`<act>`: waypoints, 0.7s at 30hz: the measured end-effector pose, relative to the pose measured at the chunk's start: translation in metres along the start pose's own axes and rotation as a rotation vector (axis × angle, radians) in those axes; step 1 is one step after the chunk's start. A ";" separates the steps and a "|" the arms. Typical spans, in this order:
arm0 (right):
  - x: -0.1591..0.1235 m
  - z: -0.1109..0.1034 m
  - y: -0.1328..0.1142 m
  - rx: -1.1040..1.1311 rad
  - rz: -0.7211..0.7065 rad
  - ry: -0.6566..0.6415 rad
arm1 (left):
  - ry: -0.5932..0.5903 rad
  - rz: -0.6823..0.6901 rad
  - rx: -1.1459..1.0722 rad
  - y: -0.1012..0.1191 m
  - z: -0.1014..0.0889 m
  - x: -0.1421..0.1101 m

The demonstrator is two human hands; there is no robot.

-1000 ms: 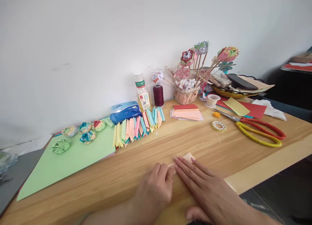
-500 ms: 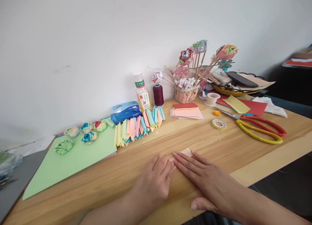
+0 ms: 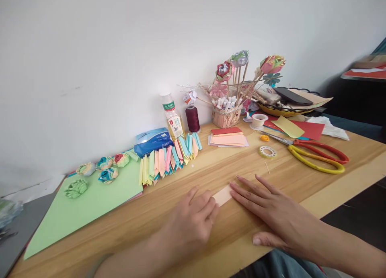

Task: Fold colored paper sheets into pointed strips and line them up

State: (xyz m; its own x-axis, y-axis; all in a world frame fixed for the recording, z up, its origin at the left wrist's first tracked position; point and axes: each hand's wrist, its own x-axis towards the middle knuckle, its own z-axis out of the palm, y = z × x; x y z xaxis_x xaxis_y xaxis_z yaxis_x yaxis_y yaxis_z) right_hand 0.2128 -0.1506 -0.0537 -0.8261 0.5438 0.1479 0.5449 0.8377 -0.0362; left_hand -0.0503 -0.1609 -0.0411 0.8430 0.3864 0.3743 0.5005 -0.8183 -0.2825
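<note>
A small peach folded paper strip (image 3: 222, 195) lies on the wooden table (image 3: 289, 185) near its front edge. My left hand (image 3: 193, 219) rests with curled fingers pressing on the strip's left end. My right hand (image 3: 271, 211) lies flat, fingers stretched out and spread, its fingertips on the strip's right end. Most of the strip is hidden under the two hands.
Behind the hands lie a row of folded coloured strips (image 3: 169, 157), a green sheet (image 3: 87, 199) with paper roses (image 3: 76, 187), a stack of peach and red papers (image 3: 227, 137), a tape roll (image 3: 267, 152) and red-yellow scissors (image 3: 313, 157). Bottle (image 3: 172, 117), thread spool (image 3: 192, 118) and flower basket (image 3: 227, 115) stand by the wall.
My right hand has slid to the right along the strip, uncovering its middle. The left hand stays pressed on the left end. The view shifted slightly.
</note>
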 end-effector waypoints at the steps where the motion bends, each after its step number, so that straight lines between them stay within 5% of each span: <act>1: 0.001 0.001 -0.001 -0.006 0.003 0.009 | -0.035 0.000 -0.018 -0.001 0.002 0.007; 6: 0.003 0.003 -0.005 -0.024 0.039 0.088 | -0.119 -0.013 -0.004 0.001 0.011 0.023; 17: -0.001 0.001 0.002 0.093 0.061 0.089 | -0.038 -0.084 0.017 0.006 -0.003 -0.035; 21: 0.001 -0.007 0.011 0.175 0.027 0.054 | -0.056 -0.005 0.042 0.002 -0.003 -0.044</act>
State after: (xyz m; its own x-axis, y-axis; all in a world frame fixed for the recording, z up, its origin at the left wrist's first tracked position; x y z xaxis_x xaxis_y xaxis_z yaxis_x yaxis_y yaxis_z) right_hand 0.2188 -0.1415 -0.0468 -0.8002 0.5664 0.1974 0.5292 0.8216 -0.2120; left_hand -0.0865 -0.1809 -0.0555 0.8496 0.4142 0.3264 0.5113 -0.7985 -0.3177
